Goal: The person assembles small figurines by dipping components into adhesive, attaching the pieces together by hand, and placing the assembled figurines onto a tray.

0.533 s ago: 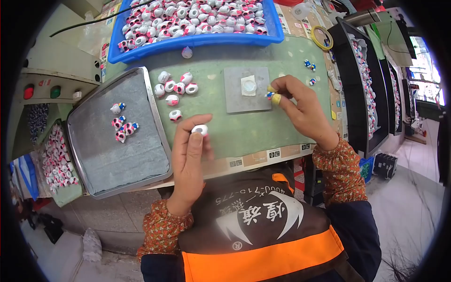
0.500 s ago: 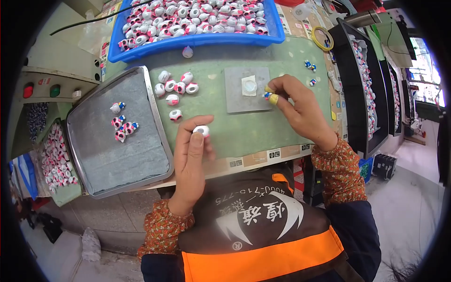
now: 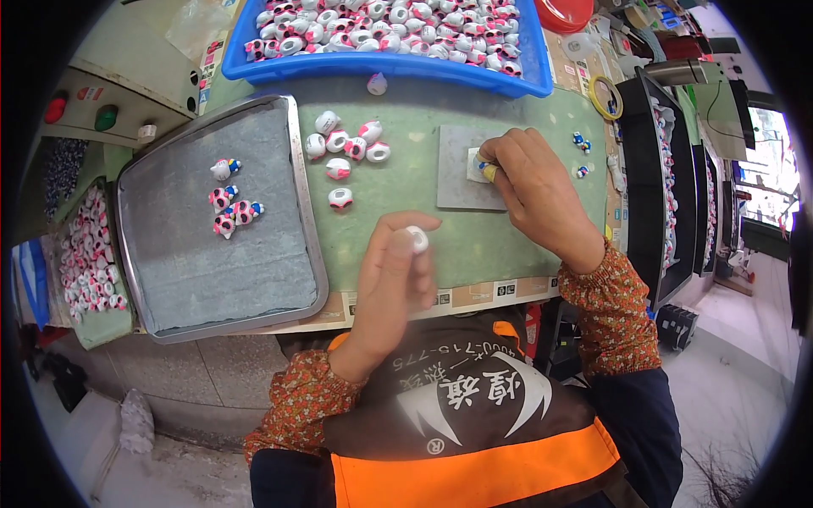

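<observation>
My left hand (image 3: 391,275) holds a small white toy piece (image 3: 417,238) between thumb and fingers, above the green table top (image 3: 406,135). My right hand (image 3: 533,182) rests on a grey square pad (image 3: 457,173), pinching a small yellow and blue part (image 3: 486,168) against a white piece that it mostly hides. Several white and pink toy figures (image 3: 345,152) lie loose on the table to the left of the pad.
A blue bin (image 3: 389,38) full of white and pink figures stands at the back. A grey-lined metal tray (image 3: 212,229) at the left holds several finished figures (image 3: 230,203). Tiny blue parts (image 3: 580,144) lie right of the pad. A tape roll (image 3: 606,97) is at the back right.
My right hand has moved left onto the grey pad and now covers the white piece there. My left hand still holds its white piece in nearly the same place.
</observation>
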Tool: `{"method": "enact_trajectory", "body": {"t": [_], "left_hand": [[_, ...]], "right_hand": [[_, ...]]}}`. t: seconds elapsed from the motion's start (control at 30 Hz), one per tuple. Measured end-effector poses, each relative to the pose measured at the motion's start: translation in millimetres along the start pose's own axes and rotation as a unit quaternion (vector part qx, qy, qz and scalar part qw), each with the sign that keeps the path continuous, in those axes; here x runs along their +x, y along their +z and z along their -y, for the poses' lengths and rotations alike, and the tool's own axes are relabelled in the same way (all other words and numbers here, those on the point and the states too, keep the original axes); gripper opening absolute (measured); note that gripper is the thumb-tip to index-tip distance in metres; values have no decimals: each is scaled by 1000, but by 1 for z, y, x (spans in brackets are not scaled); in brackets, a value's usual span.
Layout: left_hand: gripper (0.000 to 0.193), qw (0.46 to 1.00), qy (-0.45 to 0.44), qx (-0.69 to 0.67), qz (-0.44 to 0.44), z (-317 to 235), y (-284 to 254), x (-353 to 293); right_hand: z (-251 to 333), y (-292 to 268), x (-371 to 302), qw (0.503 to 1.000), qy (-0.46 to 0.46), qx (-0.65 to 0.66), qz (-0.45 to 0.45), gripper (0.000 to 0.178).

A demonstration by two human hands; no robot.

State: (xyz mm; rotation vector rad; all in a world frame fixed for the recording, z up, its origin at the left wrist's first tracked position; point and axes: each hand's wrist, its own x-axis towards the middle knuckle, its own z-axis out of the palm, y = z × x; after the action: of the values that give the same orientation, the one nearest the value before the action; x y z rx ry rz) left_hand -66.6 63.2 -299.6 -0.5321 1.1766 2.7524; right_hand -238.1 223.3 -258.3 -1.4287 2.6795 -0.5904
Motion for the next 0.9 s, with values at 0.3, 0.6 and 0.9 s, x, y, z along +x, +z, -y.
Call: {"method": "enact_trajectory", "body": {"t": [0.3, 0.6, 0.9], "left_hand": [[43, 999, 1, -50, -11, 8, 1, 10], [39, 995, 52, -74, -45, 20, 7, 11], [37, 992, 113, -4, -48, 29, 9, 8]], "right_hand": [[-4, -3, -2, 999, 23, 30, -24, 22], [40, 3, -28, 935, 137, 328, -12, 20], [74, 13, -37, 919, 131, 370, -23, 23]]}}
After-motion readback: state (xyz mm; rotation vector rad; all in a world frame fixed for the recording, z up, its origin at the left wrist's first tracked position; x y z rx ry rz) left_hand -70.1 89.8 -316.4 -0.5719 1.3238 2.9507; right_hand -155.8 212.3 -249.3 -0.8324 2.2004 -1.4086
